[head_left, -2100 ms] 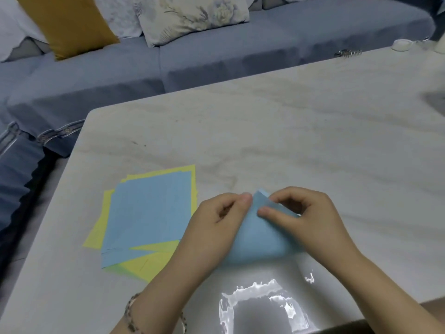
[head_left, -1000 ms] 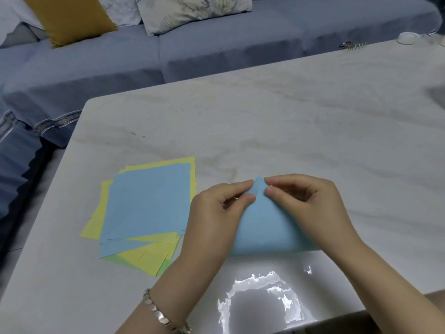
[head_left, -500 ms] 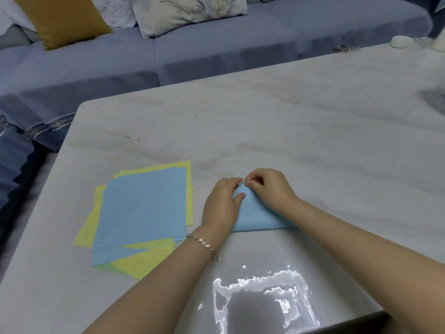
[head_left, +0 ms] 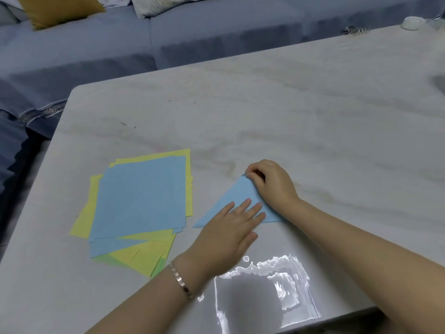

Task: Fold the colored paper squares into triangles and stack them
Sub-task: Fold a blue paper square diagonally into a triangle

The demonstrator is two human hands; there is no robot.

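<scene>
A blue paper folded into a triangle (head_left: 237, 196) lies flat on the marble table (head_left: 289, 121), its apex pointing away from me. My left hand (head_left: 231, 227) lies flat with straight fingers pressing on the triangle's lower edge. My right hand (head_left: 272, 183) has its fingers curled and pinches the triangle's top corner. To the left sits a loose pile of flat paper squares (head_left: 139, 196), a blue one on top, with yellow and green sheets fanned out beneath.
A grey-blue sofa (head_left: 216, 32) with cushions runs along the table's far side. A small white dish (head_left: 413, 22) and a metal clip (head_left: 355, 30) sit at the far right corner. Bright glare reflects off the table near the front edge.
My left hand has let go of the triangle's top corner and slid down to press flat on its lower part. My right hand stays at the apex.
</scene>
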